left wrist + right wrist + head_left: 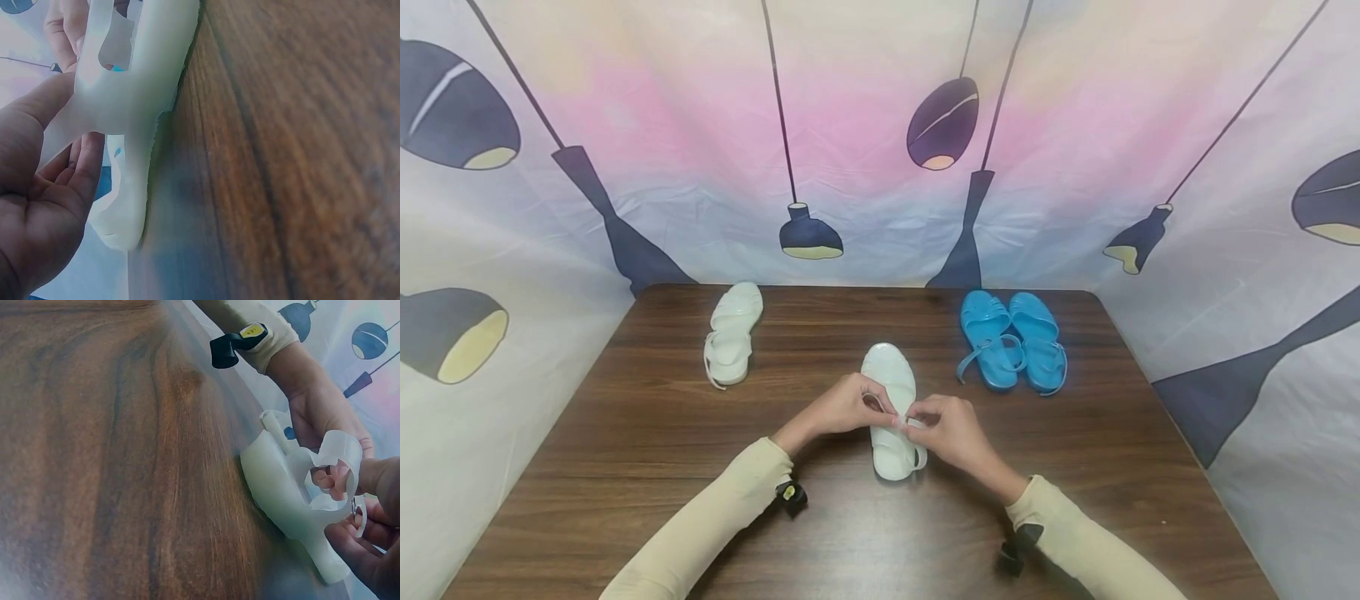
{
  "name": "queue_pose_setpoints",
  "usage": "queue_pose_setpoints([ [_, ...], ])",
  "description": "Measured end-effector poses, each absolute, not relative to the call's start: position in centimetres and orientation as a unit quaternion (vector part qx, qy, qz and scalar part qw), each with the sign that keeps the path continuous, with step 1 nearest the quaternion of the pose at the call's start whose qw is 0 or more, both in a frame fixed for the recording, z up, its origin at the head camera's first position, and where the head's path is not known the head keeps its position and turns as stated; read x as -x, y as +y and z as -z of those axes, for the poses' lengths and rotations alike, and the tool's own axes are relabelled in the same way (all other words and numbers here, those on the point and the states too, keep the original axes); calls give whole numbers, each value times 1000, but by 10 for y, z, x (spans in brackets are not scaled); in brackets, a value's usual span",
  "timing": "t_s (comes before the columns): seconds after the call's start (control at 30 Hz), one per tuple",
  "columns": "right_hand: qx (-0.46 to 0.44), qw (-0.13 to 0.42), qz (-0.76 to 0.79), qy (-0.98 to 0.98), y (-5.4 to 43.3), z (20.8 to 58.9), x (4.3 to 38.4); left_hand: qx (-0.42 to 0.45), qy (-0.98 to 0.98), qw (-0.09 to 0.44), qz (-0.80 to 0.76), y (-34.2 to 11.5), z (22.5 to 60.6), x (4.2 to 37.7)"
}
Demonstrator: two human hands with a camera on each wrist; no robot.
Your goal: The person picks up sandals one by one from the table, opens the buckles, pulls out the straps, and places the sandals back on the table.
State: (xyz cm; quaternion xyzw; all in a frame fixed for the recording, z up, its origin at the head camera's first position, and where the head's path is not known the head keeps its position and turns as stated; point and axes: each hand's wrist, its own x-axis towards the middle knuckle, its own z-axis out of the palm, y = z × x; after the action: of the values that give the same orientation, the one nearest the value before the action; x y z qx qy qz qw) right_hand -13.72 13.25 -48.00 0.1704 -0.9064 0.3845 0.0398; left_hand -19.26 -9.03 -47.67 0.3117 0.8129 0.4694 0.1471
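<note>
A white sandal (889, 368) lies on the wooden table in front of me, toe pointing away. My left hand (852, 403) reaches in from its left and pinches the ankle strap (344, 445) between thumb and fingers. From the other side my right hand (953, 429) pinches the strap end by a small metal buckle (354, 506). Both hands' fingertips meet close together over the middle of the sandal. In the left wrist view the sandal's side (140, 94) shows close up, with the left thumb and fingers around a strap.
A second white sandal (736, 310) lies at the back left of the brown table (647, 450). At the back right, two blue sandals (983, 313) sit side by side, straps loose. A curtain (865, 125) printed with lamps hangs behind the table.
</note>
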Motion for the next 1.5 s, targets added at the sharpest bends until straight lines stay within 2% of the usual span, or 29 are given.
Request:
queue_pose_setpoints([
  [0.73,-169,63,-392,-902,133,483,136,-327,813,140,-461,-91,475,194],
  [1.03,-176,42,-395,-900,136,479,137,-342,807,163,-453,-87,475,196],
  [1.5,-163,29,-385,-908,136,479,136,-367,815,141,-425,-95,479,197],
])
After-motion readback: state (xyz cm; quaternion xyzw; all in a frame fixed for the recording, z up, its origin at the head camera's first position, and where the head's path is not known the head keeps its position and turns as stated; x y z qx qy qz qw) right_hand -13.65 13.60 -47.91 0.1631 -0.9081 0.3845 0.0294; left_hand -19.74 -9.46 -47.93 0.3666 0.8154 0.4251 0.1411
